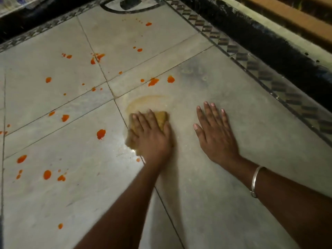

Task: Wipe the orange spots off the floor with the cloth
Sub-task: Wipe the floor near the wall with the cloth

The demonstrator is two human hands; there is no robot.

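Across pale floor tiles [80, 186], far left to centre: orange spots [47, 174] scattered thickly, wet and glossy, mostly round drops with a few elongated splashes, largest near the joint lines. Nearest the work, one fat drop [101, 133], just left of the cloth [162, 118]. At centre: left hand [150, 135] pressed flat over the folded, mustard-tan cloth, fingers spread and gripping it against the tile, blurred with motion. Above it, a faint orange arc of smear [143, 98], thin and streaky. Best done with firm downward pressure, short overlapping strokes, turning to a clean face of the cloth so as not to spread residue; likely worth lifting each drop inward rather than dragging outward. Further right: right hand [214, 133] flat on clean tile, fingers wide, holding nothing, bracing; metal bangle [256, 180] at wrist.
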